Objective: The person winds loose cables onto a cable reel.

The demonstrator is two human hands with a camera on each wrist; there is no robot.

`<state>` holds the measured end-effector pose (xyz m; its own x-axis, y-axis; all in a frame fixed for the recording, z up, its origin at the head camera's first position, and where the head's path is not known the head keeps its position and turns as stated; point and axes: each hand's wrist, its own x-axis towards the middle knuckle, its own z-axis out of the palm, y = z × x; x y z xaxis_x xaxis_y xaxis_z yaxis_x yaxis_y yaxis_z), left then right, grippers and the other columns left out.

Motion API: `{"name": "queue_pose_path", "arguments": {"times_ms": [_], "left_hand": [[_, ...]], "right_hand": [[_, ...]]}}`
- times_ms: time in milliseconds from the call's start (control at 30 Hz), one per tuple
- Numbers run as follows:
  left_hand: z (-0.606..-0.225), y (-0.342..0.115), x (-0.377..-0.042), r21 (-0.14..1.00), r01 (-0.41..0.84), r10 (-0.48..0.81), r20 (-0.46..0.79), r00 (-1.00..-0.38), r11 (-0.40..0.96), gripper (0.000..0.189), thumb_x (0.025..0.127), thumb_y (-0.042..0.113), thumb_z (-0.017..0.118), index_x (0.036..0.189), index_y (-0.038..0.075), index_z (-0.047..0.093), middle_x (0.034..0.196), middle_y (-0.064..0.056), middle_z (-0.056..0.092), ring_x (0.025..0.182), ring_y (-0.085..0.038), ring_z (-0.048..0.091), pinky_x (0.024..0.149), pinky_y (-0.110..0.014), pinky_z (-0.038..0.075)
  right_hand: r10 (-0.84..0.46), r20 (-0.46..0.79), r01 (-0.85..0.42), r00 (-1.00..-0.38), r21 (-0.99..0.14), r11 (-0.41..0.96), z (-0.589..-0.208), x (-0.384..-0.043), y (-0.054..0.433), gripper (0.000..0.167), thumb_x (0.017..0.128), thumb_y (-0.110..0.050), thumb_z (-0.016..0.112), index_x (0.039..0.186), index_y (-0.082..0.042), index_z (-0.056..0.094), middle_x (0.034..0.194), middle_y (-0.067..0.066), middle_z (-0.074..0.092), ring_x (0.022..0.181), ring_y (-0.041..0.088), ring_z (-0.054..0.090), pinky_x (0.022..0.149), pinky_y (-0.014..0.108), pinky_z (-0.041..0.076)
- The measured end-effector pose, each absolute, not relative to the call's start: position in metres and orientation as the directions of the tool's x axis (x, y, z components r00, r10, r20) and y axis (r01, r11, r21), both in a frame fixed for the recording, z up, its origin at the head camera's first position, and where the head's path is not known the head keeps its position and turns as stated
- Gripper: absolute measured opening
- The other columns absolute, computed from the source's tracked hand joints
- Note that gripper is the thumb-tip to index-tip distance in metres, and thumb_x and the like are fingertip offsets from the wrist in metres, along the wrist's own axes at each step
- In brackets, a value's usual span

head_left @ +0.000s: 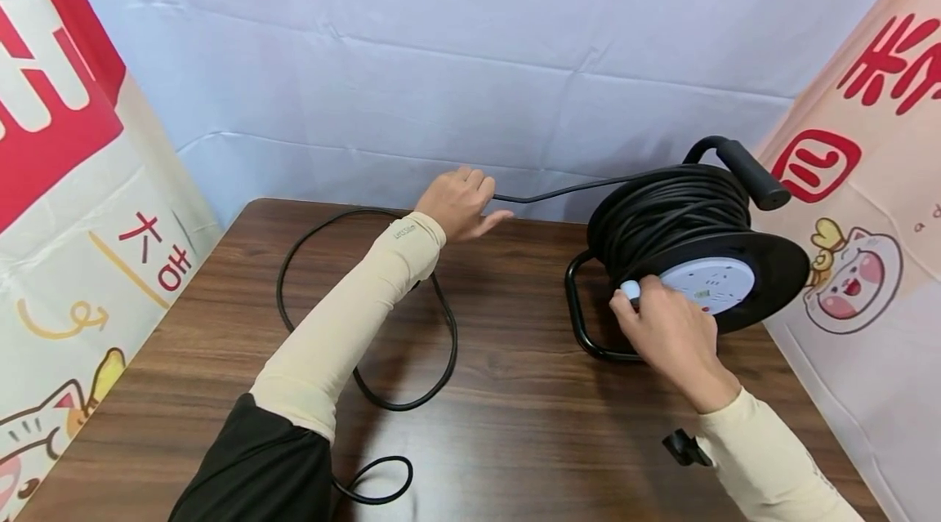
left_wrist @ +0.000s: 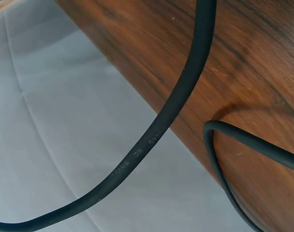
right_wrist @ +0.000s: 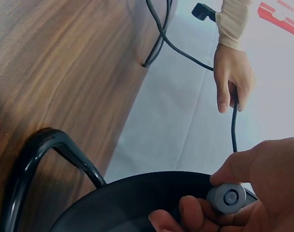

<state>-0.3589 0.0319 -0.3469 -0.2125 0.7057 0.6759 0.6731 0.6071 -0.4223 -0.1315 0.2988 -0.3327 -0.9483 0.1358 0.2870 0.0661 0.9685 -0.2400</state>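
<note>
A black cable reel (head_left: pixel 672 207) with a white socket panel (head_left: pixel 716 281) stands on the right of the table, wound thickly with cable. My right hand (head_left: pixel 672 334) grips the grey crank knob (right_wrist: pixel 228 197) on its face, the thumb lying over it in the right wrist view. Toward the back edge, my left hand (head_left: pixel 457 205) holds the black power cable (head_left: pixel 562 190), its fingers curled round it in the right wrist view. From that hand the cable runs to the top of the reel. Printed lettering shows on the cable in the left wrist view.
Loose cable loops (head_left: pixel 450 346) lie on the wooden table (head_left: pixel 515 424) under and beside my left arm. The reel has a tubular stand (head_left: pixel 577 318) and a black carrying handle (head_left: pixel 757 175). A pale cloth backdrop (head_left: pixel 456 56) hangs behind the table, with printed banners on both sides.
</note>
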Motion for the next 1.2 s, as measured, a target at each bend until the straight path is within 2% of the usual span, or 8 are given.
{"name": "queue_pose_path", "arguments": {"times_ms": [300, 400, 733, 900, 1067, 1200], "left_hand": [[-0.35, 0.041, -0.356, -0.417, 0.677, 0.702, 0.68, -0.21, 0.606, 0.056, 0.095, 0.06, 0.06, 0.076, 0.008, 0.053, 0.067, -0.004, 0.052, 0.056, -0.02, 0.053, 0.045, -0.031, 0.045], [-0.351, 0.044, -0.355, -0.396, 0.681, 0.693, 0.683, -0.229, 0.615, 0.055, 0.095, 0.06, 0.06, 0.077, 0.008, 0.053, 0.066, -0.003, 0.052, 0.055, -0.019, 0.052, 0.044, -0.03, 0.044], [-0.352, 0.042, -0.356, -0.178, 0.732, 0.6, 0.711, -0.367, 0.657, 0.052, 0.095, 0.056, 0.063, 0.079, 0.008, 0.049, 0.061, -0.001, 0.048, 0.05, -0.019, 0.051, 0.041, -0.033, 0.043], [-0.349, 0.035, -0.357, -0.051, 0.746, 0.529, 0.736, -0.421, 0.664, 0.052, 0.09, 0.054, 0.071, 0.077, 0.008, 0.049, 0.062, -0.002, 0.052, 0.048, -0.018, 0.05, 0.043, -0.035, 0.044], [-0.347, 0.034, -0.358, 0.012, 0.759, 0.532, 0.706, -0.467, 0.651, 0.051, 0.091, 0.054, 0.069, 0.08, 0.008, 0.051, 0.066, -0.002, 0.054, 0.05, -0.019, 0.05, 0.046, -0.034, 0.044], [-0.348, 0.035, -0.357, 0.112, 0.741, 0.502, 0.668, -0.549, 0.662, 0.049, 0.093, 0.052, 0.069, 0.079, 0.009, 0.049, 0.063, -0.001, 0.049, 0.049, -0.017, 0.042, 0.048, -0.032, 0.038]], "right_hand": [[0.142, 0.324, 0.059, -0.935, -0.253, 0.966, -0.327, -0.13, 0.302, 0.034, 0.098, -0.031, 0.054, 0.073, -0.007, 0.049, 0.059, 0.009, 0.049, 0.049, 0.027, 0.049, 0.039, 0.041, 0.032], [0.146, 0.338, 0.057, -0.93, -0.26, 0.964, -0.324, -0.129, 0.303, 0.034, 0.097, -0.031, 0.053, 0.073, -0.007, 0.049, 0.059, 0.009, 0.048, 0.05, 0.027, 0.049, 0.039, 0.041, 0.032], [0.136, 0.369, 0.037, -0.919, -0.263, 0.964, -0.317, -0.13, 0.306, 0.036, 0.099, -0.032, 0.054, 0.073, -0.008, 0.047, 0.058, 0.007, 0.045, 0.049, 0.027, 0.047, 0.039, 0.04, 0.03], [0.124, 0.362, 0.023, -0.924, -0.27, 0.963, -0.315, -0.132, 0.306, 0.037, 0.099, -0.032, 0.053, 0.072, -0.008, 0.047, 0.058, 0.006, 0.044, 0.049, 0.025, 0.046, 0.039, 0.038, 0.029], [0.129, 0.363, 0.03, -0.923, -0.267, 0.963, -0.314, -0.131, 0.308, 0.035, 0.098, -0.031, 0.053, 0.072, -0.007, 0.047, 0.058, 0.007, 0.044, 0.048, 0.025, 0.046, 0.038, 0.038, 0.029], [0.141, 0.357, 0.037, -0.923, -0.283, 0.958, -0.315, -0.13, 0.31, 0.036, 0.098, -0.031, 0.053, 0.073, -0.007, 0.047, 0.058, 0.007, 0.045, 0.049, 0.026, 0.046, 0.039, 0.039, 0.03]]}}
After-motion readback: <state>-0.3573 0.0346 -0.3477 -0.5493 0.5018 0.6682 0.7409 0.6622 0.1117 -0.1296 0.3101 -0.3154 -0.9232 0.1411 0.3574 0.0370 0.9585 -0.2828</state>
